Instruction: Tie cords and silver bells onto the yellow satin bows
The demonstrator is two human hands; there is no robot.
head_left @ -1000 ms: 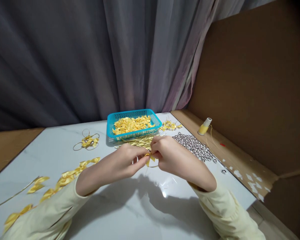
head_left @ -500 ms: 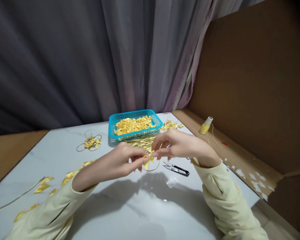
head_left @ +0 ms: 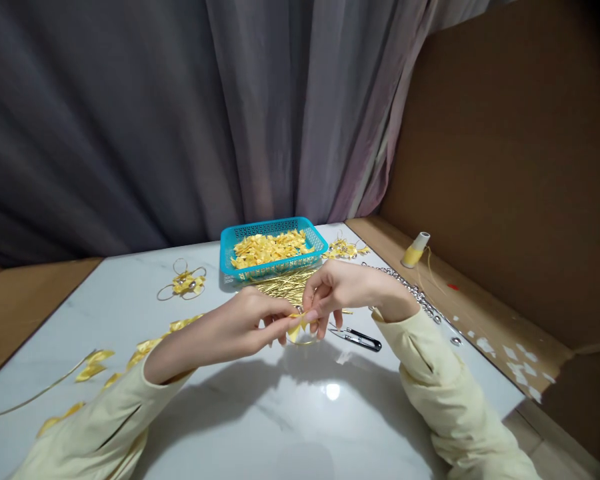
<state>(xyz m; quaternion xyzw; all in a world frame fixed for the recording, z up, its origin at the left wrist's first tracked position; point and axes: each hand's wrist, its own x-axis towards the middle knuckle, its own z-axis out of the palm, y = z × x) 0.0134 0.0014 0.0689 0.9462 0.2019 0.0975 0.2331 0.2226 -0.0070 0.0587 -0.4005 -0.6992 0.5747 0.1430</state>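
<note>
Near the middle of the white table, my left hand (head_left: 250, 322) and my right hand (head_left: 337, 293) meet at their fingertips. Between them they pinch a yellow ribbon bow (head_left: 295, 329) with a loop of gold cord (head_left: 305, 343) hanging under it. The fingers hide part of the bow and any knot in it. Thread snips (head_left: 357, 339) with black handles lie just right of the bow. Behind my fingers is a bundle of gold cords (head_left: 285, 285).
A blue basket (head_left: 225, 250) of yellow bows stands at the back. Finished-looking bow clusters (head_left: 187, 285) lie left, more bows (head_left: 145, 350) by my left forearm. Small silver bells (head_left: 420, 297) line the right edge, near a yellow thread spool (head_left: 414, 252) on cardboard.
My right hand has shifted slightly left and curled closer round the bow, uncovering the silver bells at right. My left hand keeps its pinch. The whole view has moved a little.
</note>
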